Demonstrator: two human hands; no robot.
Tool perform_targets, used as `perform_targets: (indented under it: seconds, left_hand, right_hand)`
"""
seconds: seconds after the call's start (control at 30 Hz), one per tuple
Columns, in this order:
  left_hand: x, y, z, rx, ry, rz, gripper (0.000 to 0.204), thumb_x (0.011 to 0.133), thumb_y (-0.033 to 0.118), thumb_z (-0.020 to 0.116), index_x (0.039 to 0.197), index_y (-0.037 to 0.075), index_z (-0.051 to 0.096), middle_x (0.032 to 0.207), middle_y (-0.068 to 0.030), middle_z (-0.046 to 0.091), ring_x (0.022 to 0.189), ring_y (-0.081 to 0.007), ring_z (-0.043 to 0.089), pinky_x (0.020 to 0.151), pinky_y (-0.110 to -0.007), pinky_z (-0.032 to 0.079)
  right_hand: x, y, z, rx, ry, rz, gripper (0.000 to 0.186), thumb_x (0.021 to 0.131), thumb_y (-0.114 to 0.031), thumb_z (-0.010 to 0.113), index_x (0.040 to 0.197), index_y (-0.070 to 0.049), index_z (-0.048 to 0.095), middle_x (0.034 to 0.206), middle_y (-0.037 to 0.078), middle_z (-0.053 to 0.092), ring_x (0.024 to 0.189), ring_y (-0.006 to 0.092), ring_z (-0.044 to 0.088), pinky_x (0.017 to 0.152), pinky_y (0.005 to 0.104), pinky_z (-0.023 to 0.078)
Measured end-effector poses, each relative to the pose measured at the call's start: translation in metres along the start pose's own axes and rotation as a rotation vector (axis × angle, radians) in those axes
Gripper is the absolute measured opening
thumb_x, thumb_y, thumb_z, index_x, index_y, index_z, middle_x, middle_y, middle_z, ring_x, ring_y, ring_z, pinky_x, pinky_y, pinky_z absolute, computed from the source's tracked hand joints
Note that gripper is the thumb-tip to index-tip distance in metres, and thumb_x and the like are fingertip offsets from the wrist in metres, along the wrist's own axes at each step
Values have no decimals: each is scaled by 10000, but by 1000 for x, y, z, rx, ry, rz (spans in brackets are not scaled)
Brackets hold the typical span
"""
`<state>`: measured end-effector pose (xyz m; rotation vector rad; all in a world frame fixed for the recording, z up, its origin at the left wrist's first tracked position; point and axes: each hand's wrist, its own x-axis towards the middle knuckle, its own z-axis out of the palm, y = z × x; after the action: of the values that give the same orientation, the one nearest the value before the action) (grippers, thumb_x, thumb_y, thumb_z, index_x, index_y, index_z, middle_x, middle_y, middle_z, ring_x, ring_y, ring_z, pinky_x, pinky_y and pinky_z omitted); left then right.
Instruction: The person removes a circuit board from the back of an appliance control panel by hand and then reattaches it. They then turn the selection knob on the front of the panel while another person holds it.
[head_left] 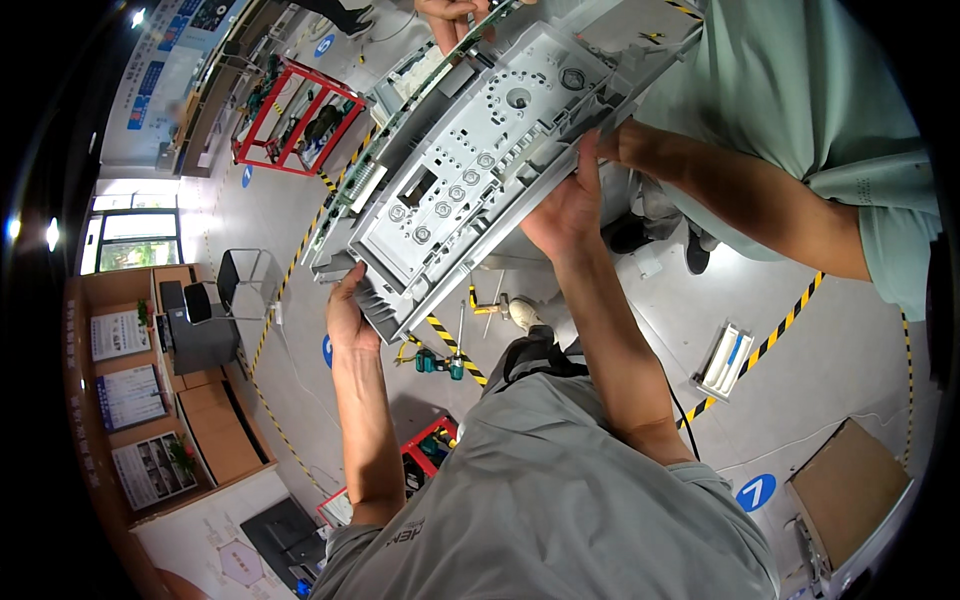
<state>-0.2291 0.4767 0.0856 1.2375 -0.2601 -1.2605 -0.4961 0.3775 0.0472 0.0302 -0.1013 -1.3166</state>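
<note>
A long grey plastic control panel housing (455,180), with round bosses and a rectangular cut-out, is held up tilted in front of me. My left hand (350,312) grips its near-left end, thumb on top. Farther right, my right hand (568,212) holds its near long edge, thumb up against the side. Along the panel's far side runs a green circuit board (352,190) with parts on it. At the top, another person's hand (450,22) is at the board's upper end. From the right a co-worker's arm (740,185) reaches to the panel's right end, its fingers mostly hidden.
A co-worker in a pale green shirt (780,90) stands close on the right. On the floor lie a teal cordless drill (440,363) and a white tray-like part (724,360). A red tool cart (300,115) stands at far left, a cardboard piece (850,490) at lower right.
</note>
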Motion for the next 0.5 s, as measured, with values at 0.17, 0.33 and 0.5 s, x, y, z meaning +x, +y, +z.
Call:
perform_targets:
  seconds: [0.17, 0.33, 0.5]
  left_hand:
    - [0, 0, -1, 1, 6, -16, 311, 876, 10, 515, 1186, 1, 491, 1115, -138, 603, 968, -277, 633, 854, -415, 547]
    - [0, -1, -1, -10, 13, -9, 325, 870, 15, 536, 1191, 5, 488, 1128, -139, 595, 989, -276, 624, 860, -415, 544]
    - [0, -1, 0, -19, 7, -8, 344, 869, 17, 542, 1207, 7, 476, 1138, -140, 590, 1002, -278, 618, 870, -414, 539]
  right_hand:
    - [3, -1, -6, 11, 41, -13, 715, 816, -574, 608, 1343, -123, 434, 1345, 31, 488, 1256, 222, 423, 1076, 441, 283]
    - [2, -1, -8, 76, -32, 30, 652, 834, -520, 615, 1347, -149, 461, 1377, 0, 468, 1279, 211, 397, 1090, 440, 269]
    - [1, 0, -8, 114, -32, 39, 667, 829, -513, 625, 1353, -139, 452, 1377, 5, 468, 1285, 210, 390, 1099, 433, 260]
